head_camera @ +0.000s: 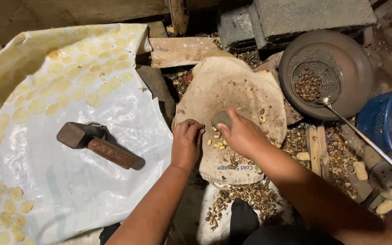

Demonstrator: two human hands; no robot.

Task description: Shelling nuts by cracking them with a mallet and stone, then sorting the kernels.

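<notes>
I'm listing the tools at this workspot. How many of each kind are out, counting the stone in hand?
Hammer: 1
Stone held in the right hand: 1
Wire sieve holding nuts: 1
Long-handled ladle: 1
Round pan: 1
Blue basket: 1
Total: 6

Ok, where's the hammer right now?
In the head view, the hammer lies on the white and yellow plastic sheet, off to the left of the left hand and untouched by either hand.
</notes>
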